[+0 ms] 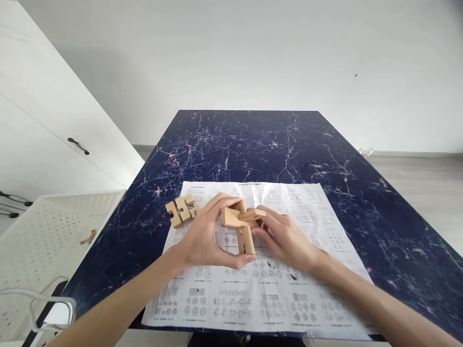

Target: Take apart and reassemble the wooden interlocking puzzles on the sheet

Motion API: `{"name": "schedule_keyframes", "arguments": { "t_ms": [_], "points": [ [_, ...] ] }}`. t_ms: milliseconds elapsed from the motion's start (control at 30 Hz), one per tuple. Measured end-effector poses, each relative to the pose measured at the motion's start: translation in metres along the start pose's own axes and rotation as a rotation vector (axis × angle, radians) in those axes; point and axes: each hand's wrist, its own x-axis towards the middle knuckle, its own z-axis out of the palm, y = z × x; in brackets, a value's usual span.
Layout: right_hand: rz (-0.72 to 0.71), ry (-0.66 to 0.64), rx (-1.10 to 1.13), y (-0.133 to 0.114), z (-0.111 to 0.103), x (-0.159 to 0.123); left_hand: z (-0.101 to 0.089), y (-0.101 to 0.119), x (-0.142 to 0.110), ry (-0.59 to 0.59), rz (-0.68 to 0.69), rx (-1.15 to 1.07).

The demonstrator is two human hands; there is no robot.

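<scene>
Above the printed sheet, my left hand (211, 234) grips a wooden interlocking puzzle piece (246, 240) by its two ends, thumb at the near end and fingers at the far end. A dark handwritten mark shows on that piece. Several pieces cross it at the middle. My right hand (284, 234) pinches another wooden puzzle piece (253, 215) from the right side, and this one also bears a dark mark. Left of my left hand lie several notched wooden pieces (181, 210) side by side, one marked with a 3. My fingers partly hide how the held pieces join.
A creased paper sheet (289, 308) with printed diagrams covers the near part of the dark blue marbled table (231, 144). At the left stand a white cabinet (54, 111) and a perforated white surface (39, 241) with a small wooden piece (88, 237) and a pale cable (36, 295).
</scene>
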Motion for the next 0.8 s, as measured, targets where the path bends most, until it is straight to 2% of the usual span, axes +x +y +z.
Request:
{"name": "schedule_keyframes", "arguments": {
  "t_ms": [133,300,500,567,633,800],
  "points": [
    [-0.013,0.007,0.03,-0.001,-0.004,0.0,-0.002,0.002,0.001,-0.001,-0.013,0.012],
    [0.024,0.094,0.045,0.001,-0.012,-0.002,-0.005,0.003,0.002,-0.005,-0.087,0.068],
    [0.194,0.293,0.159,0.006,-0.022,-0.001,-0.004,0.001,0.002,0.037,-0.172,0.107],
    [0.259,0.327,0.052,0.01,-0.023,0.002,-0.003,0.001,0.003,0.069,-0.189,0.118],
    [0.295,0.29,-0.125,0.016,-0.021,0.004,-0.003,0.001,0.003,0.095,-0.194,0.126],
    [0.147,0.137,-0.47,0.031,-0.011,0.003,-0.002,0.001,0.002,0.077,-0.192,0.168]
  ]
}}
